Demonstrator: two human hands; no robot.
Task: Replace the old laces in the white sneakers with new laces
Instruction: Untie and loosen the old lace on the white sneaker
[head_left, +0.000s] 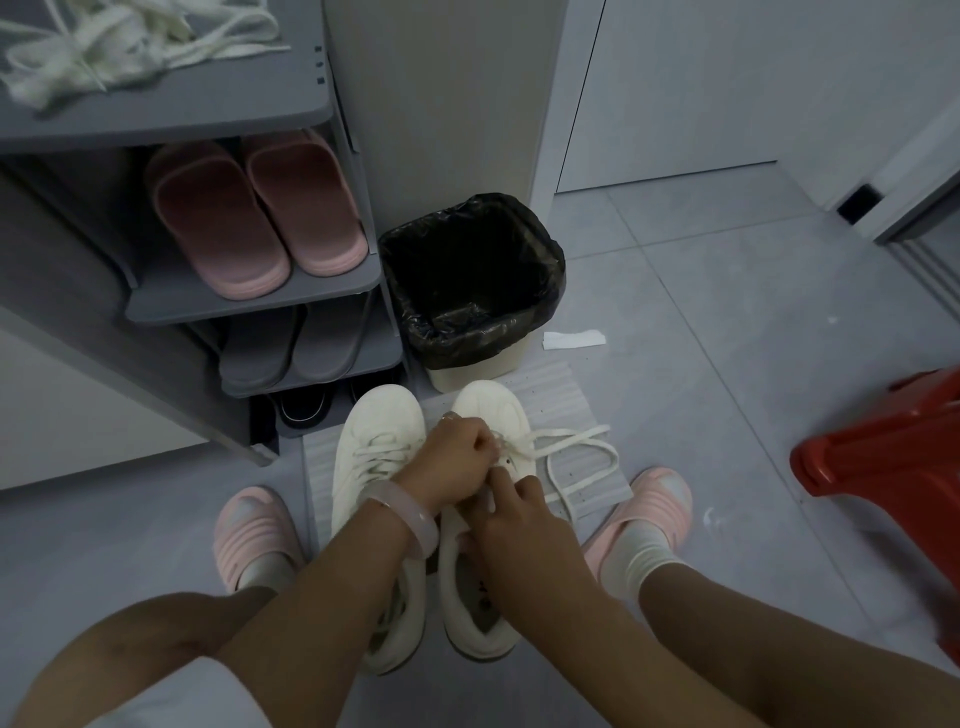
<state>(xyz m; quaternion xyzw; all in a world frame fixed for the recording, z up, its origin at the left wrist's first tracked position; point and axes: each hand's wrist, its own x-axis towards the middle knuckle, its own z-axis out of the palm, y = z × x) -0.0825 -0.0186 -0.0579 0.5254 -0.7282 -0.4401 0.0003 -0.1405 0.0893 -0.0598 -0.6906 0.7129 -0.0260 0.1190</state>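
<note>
Two white sneakers stand side by side on a white sheet (582, 410) on the floor. The left sneaker (379, 436) is laced across its front. Over the right sneaker (485, 402) both my hands meet. My left hand (457, 457), with a pale bangle on the wrist, pinches the white lace (576, 462) at the eyelets. My right hand (519, 512) has its fingers curled on the same lace just behind. Loose ends of that lace loop out to the right on the sheet. A heap of other white laces (119, 47) lies on top of the shoe rack.
A grey shoe rack (171, 119) at the left holds pink slippers (254, 213) and grey slippers (291, 348). A bin with a black bag (472, 280) stands behind the sneakers. A red plastic stool (888, 447) is at the right. My feet in pink slippers flank the sheet.
</note>
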